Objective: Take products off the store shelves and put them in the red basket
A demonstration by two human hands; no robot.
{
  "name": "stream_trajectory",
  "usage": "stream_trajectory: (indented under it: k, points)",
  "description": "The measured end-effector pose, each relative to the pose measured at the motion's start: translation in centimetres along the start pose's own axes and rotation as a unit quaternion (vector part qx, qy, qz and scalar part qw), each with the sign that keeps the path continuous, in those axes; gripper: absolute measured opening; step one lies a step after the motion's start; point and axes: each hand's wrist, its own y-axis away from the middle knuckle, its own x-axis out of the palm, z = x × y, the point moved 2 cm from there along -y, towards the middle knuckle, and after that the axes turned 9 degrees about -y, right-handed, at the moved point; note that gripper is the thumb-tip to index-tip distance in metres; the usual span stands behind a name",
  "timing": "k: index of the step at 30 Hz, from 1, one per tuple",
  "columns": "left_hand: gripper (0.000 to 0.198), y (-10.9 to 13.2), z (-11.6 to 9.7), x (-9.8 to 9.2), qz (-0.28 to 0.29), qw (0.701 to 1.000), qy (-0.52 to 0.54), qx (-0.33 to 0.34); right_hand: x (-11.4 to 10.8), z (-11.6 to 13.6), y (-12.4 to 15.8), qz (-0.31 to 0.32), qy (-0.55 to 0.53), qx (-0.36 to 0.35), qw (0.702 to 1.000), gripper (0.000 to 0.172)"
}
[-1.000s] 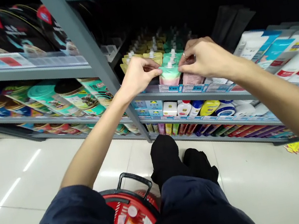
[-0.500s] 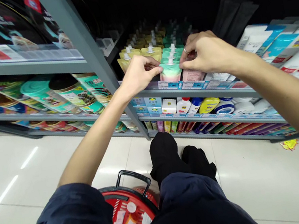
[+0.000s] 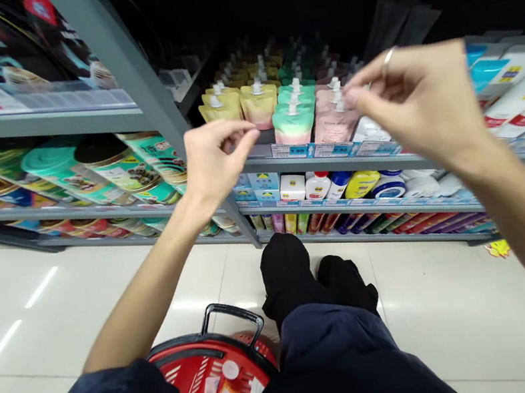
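Note:
My left hand [image 3: 219, 163] hangs in the air in front of the shelf, holding nothing, its fingertips near a yellow spouted pouch [image 3: 221, 109]. My right hand [image 3: 416, 101] is also empty, its fingertips close beside the top of a pink spouted pouch [image 3: 334, 119]. Between them stand a green-and-pink spouted pouch [image 3: 294, 126] and a peach-and-yellow one [image 3: 260, 107]. All stand upright at the front of rows of similar pouches, which recede into the dark shelf.
A grey metal shelf unit [image 3: 337, 159] with blue price tags carries tubs, bottles and flat packets. A red shopping basket [image 3: 210, 361] holding several packaged items sits on the tiled floor beside my dark-clad knees and black-socked feet.
Both hands have let go of the pouches and moved apart, the right one up and to the right, the left one back and to the left. The pouches remain standing.

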Motion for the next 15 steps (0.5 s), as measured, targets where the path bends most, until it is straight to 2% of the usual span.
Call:
stream_trajectory:
  k: [4, 8, 12, 14, 15]
  points:
    - [0.029, 1.1, 0.0, 1.7, 0.076, 0.997, -0.009, -0.006, 4.4, -2.4, 2.5, 0.041, 0.042, 0.042, 0.997, 0.017]
    - [0.026, 0.6, 0.1, 3.1, 0.111, 0.993, -0.033, -0.013, 7.7, -4.3, 2.2, 0.040, 0.067, 0.065, 0.995, 0.013]
    - [0.025, -0.2, -0.9, 3.2, 0.114, 0.993, -0.040, -0.017, 7.4, -3.9, 1.6, 0.030, 0.075, 0.058, 0.995, 0.015]
    - [0.029, 0.7, -1.8, 1.8, 0.099, 0.994, -0.031, -0.027, 6.9, -2.8, 2.8, 0.015, 0.069, 0.030, 0.997, 0.020]
    - [0.031, 1.9, -2.2, 0.6, 0.085, 0.995, -0.025, -0.040, 7.0, -2.2, 4.2, 0.002, 0.052, 0.012, 0.999, 0.024]
